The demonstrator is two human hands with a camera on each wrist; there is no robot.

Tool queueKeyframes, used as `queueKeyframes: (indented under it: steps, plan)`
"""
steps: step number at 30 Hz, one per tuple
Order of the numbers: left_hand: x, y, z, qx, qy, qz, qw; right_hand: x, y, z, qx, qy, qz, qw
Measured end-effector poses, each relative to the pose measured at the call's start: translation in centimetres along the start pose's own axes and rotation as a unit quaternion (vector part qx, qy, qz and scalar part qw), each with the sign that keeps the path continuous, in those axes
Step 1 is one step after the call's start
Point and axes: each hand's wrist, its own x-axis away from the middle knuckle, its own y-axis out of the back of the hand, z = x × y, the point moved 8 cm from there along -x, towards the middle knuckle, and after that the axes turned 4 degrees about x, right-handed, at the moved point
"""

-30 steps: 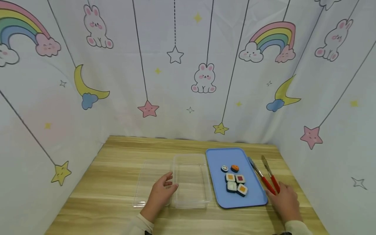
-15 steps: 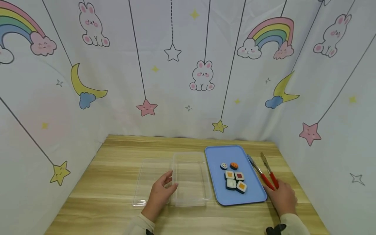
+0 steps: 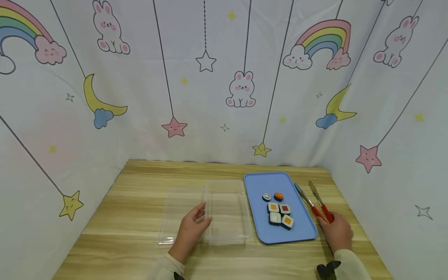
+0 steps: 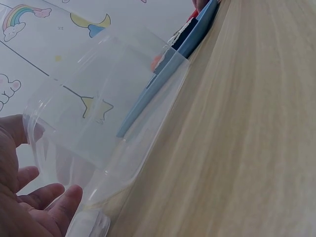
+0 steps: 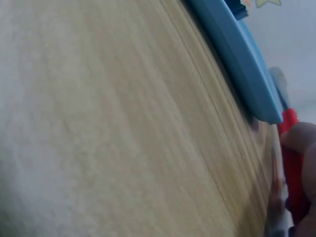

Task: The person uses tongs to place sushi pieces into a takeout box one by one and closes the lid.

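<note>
My left hand (image 3: 190,229) is at the left wall of a clear plastic box (image 3: 227,212), its fingers loosely bent; whether they touch the wall is hard to tell. In the left wrist view the fingers (image 4: 64,205) lie close to the see-through wall. My right hand (image 3: 337,233) grips red-handled tongs (image 3: 321,214), whose metal arms stand spread apart beside the blue tray (image 3: 267,182). Several toy sushi pieces sit on this tray: white-topped squares (image 3: 275,218), a small round one with a face (image 3: 266,196) and an orange-topped one (image 3: 278,196).
A flat clear lid (image 3: 180,212) lies to the left of the box, partly behind my left hand. Everything rests on a wood-grain table (image 3: 129,217). White printed curtains (image 3: 210,97) enclose its back and both sides.
My right hand has moved slightly and now holds the tongs' handles more firmly in its fingers. The left hand, box, lid and sushi stay in place; the head view has shifted a little.
</note>
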Motion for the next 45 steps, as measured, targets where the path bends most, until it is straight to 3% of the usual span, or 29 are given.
queueKeyframes:
  steps: [8,13,17,23,33,40,45]
  plan:
    - [0.2,0.0,0.1,0.004,0.008,0.005,0.9999,0.5,2.1,0.2,-0.049,-0.022,-0.028,0.998]
    - [0.1,0.1,-0.1,0.006,0.002,0.0,1.0,1.4,3.4,2.5,-0.068,0.025,-0.014,0.997]
    - [0.0,0.2,-0.3,0.004,-0.001,-0.004,1.0,2.1,3.9,4.0,-0.056,0.063,0.011,0.996]
    - [0.0,0.2,-0.5,0.009,-0.002,-0.005,0.9999,2.8,4.0,4.6,-0.038,0.072,0.038,0.996]
    - [0.1,0.1,-0.5,0.007,-0.007,-0.007,0.9999,3.2,4.2,5.8,-0.002,0.144,0.022,0.989]
    - [0.2,0.0,-0.5,0.01,-0.002,-0.006,0.9999,2.3,3.6,6.9,0.014,0.137,0.075,0.988]
    - [0.3,0.0,-0.5,0.011,0.001,-0.007,0.9999,2.0,3.7,7.5,0.028,0.148,0.075,0.986]
